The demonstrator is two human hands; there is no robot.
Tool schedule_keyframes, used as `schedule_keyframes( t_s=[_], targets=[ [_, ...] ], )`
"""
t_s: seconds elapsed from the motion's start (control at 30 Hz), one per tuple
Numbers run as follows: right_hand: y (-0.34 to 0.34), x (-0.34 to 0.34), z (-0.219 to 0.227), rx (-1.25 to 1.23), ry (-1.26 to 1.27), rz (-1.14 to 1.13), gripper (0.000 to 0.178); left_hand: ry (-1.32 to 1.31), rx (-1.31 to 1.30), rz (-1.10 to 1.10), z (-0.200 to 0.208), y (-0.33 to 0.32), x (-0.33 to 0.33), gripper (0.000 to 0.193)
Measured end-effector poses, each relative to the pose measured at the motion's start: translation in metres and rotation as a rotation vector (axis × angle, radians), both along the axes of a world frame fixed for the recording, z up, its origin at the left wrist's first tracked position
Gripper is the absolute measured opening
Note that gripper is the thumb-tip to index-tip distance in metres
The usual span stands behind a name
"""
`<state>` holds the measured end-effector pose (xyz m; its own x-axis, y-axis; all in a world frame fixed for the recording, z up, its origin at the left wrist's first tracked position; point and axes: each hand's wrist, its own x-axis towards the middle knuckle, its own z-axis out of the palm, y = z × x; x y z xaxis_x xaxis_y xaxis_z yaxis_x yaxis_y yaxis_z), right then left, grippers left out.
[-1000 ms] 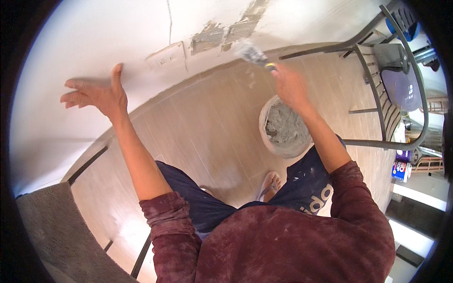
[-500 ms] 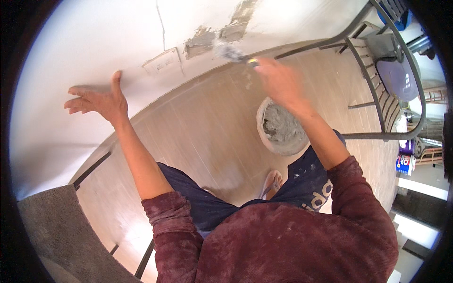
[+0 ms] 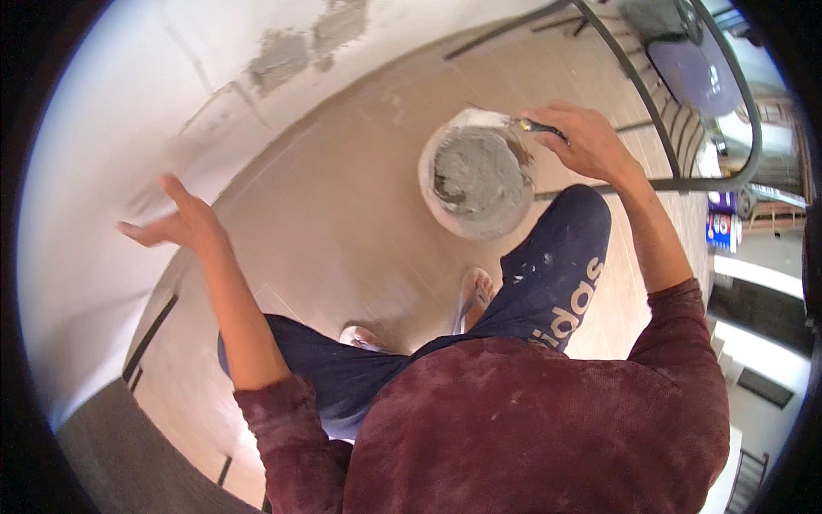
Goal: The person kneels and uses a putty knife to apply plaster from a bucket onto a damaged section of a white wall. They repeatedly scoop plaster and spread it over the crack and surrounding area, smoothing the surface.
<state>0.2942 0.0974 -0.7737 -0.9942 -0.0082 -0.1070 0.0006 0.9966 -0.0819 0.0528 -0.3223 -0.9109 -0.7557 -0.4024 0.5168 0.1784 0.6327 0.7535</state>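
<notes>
A round white bucket [image 3: 476,176] of wet grey plaster stood on the tan floor [image 3: 342,223]. A metal trowel [image 3: 524,126], gripped in the closed right hand [image 3: 582,141], pointed leftward over the rim; earlier it had been raised at the patched wall [image 3: 103,154]. The left hand [image 3: 175,224] was held open, flat against that wall.

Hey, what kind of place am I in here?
Likely a room under repair: a white wall with grey patches, a bucket of grey plaster, and a tool in the right hand.
</notes>
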Motion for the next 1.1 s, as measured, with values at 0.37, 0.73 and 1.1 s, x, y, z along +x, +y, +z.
schedule_keyframes(
  t_s=[0.37,0.73,1.1],
  targets=[
    [0.016,0.027,-0.168,0.078,-0.482,-0.167,0.017,-1.074,0.267,-1.193,-0.068,0.167,0.148,0.079],
    [-0.022,0.029,-0.214,-0.298,-0.578,-0.698,0.021,-0.93,0.23,-1.404,-0.107,0.212,0.15,0.07],
    [-0.034,0.026,-0.234,-0.466,-0.275,-0.733,0.039,-1.141,0.333,-1.391,-0.094,0.211,0.148,0.072]
  ],
)
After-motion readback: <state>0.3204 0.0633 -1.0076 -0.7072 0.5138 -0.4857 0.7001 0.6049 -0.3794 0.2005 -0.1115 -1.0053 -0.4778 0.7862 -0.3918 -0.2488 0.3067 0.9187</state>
